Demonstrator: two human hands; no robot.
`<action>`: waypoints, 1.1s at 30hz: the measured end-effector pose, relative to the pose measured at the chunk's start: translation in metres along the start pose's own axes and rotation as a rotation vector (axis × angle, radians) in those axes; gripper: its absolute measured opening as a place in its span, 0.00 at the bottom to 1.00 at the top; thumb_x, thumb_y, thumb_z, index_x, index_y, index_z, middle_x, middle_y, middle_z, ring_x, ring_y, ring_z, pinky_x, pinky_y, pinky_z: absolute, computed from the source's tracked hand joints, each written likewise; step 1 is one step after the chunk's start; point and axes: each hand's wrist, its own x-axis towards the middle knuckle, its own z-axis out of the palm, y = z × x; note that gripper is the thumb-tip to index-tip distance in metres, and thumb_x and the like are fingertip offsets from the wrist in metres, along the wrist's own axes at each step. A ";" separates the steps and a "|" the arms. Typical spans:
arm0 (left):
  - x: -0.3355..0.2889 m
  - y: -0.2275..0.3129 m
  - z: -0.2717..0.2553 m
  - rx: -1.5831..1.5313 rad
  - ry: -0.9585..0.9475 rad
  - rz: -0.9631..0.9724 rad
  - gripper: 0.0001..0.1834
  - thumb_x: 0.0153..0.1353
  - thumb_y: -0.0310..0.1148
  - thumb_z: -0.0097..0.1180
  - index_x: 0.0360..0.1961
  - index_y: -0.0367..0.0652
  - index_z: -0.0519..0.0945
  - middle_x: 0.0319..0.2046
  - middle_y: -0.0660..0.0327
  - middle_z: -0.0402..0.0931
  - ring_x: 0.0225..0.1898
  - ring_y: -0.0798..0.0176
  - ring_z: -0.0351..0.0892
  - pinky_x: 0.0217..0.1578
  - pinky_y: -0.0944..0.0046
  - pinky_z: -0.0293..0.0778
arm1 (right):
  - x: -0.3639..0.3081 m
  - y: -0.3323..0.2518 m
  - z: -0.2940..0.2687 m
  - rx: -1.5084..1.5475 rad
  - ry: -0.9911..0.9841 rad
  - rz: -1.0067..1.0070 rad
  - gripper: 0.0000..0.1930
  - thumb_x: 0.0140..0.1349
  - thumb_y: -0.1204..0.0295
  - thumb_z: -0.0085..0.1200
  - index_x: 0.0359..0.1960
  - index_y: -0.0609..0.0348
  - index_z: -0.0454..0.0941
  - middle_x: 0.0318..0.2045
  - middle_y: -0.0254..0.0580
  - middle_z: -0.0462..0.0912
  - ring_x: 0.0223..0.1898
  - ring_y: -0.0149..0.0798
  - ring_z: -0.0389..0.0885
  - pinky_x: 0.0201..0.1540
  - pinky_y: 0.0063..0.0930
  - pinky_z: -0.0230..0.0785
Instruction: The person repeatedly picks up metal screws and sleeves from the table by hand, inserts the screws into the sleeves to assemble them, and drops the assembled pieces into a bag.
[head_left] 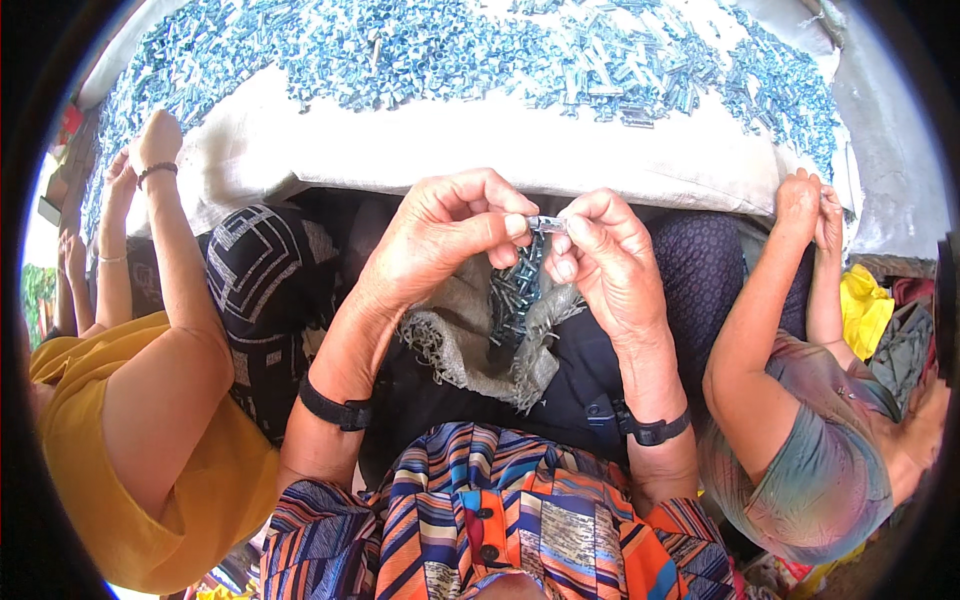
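Note:
My left hand (440,238) and my right hand (612,258) meet above my lap. Between their fingertips is a small shiny metal sleeve (546,224), pinched at its left end by the left thumb and fingers and at its right end by the right ones. Whether a screw sits inside it is too small to tell. Just below lies a heap of loose metal screws (514,292) on a frayed grey sack cloth (455,335) spread over my lap. The right fingers partly hide that heap.
A table covered with white cloth (400,145) stands ahead, heaped with many bluish metal sleeves (390,60). Close on my left sits a person in a yellow top (150,450); on my right, another in a patterned top (800,450). Both have their hands at the table edge.

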 end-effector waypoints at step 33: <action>0.003 0.013 -0.019 0.074 -0.135 -0.122 0.09 0.55 0.32 0.63 0.30 0.40 0.77 0.27 0.69 0.74 0.30 0.77 0.70 0.32 0.75 0.67 | 0.001 -0.010 -0.003 -0.117 -0.164 0.284 0.09 0.63 0.67 0.52 0.31 0.60 0.72 0.21 0.33 0.74 0.20 0.25 0.70 0.24 0.19 0.64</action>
